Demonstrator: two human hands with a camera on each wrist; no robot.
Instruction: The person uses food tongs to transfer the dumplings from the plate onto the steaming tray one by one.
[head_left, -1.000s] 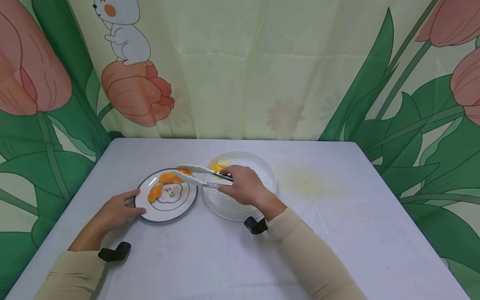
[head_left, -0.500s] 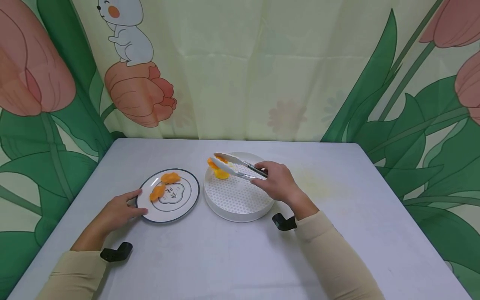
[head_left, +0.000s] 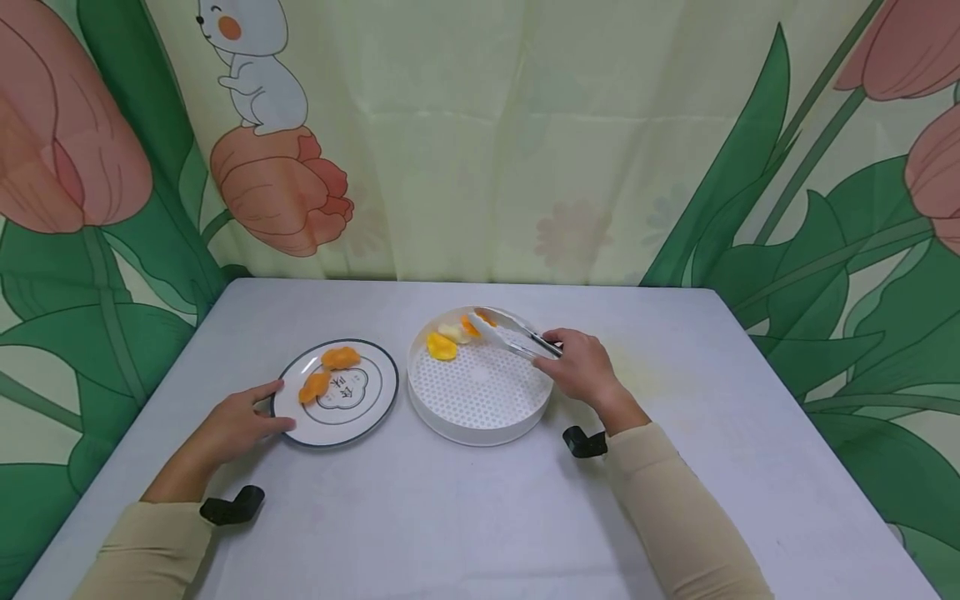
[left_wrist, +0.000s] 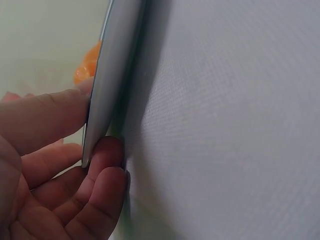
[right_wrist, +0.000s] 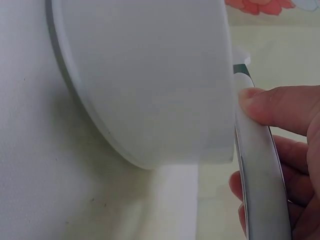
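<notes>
My left hand (head_left: 234, 427) pinches the near-left rim of a white plate (head_left: 369, 398) with a dark edge, thumb above and fingers beneath in the left wrist view. Two orange dumpling-shaped pieces (head_left: 341, 358) lie on the plate. My right hand (head_left: 583, 367) grips metal tongs (head_left: 492, 334) with pale tips. Between those tips is another orange dumpling-shaped piece (head_left: 469, 327), low over the back of a round white perforated tray (head_left: 480, 392); whether it touches the tray, I cannot tell. A yellow piece (head_left: 442, 346) and a pale cream piece (head_left: 453, 332) sit in the tray.
Both dishes stand side by side on a white-covered table (head_left: 420, 517), with a narrow gap between them. A faint yellowish stain (head_left: 633, 358) marks the cloth at right. Behind the table hangs a patterned curtain (head_left: 465, 167).
My right hand has carried the tongs and an orange piece rightward from the plate to over the tray's back, recently shifting past the yellow and cream pieces. My left hand keeps holding the plate.
</notes>
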